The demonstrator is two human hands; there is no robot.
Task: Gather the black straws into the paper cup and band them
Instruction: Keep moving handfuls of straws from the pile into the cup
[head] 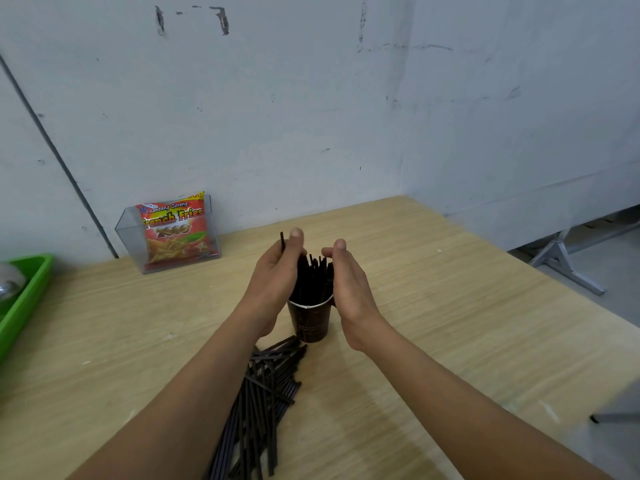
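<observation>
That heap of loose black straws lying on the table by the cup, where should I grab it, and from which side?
Grip the loose straws mid-length, coming down from above and closing across them. They lie flat on the table, mostly parallel and pointing toward the paper cup. A few cross at the cup end, so the middle probably gathers most.
</observation>
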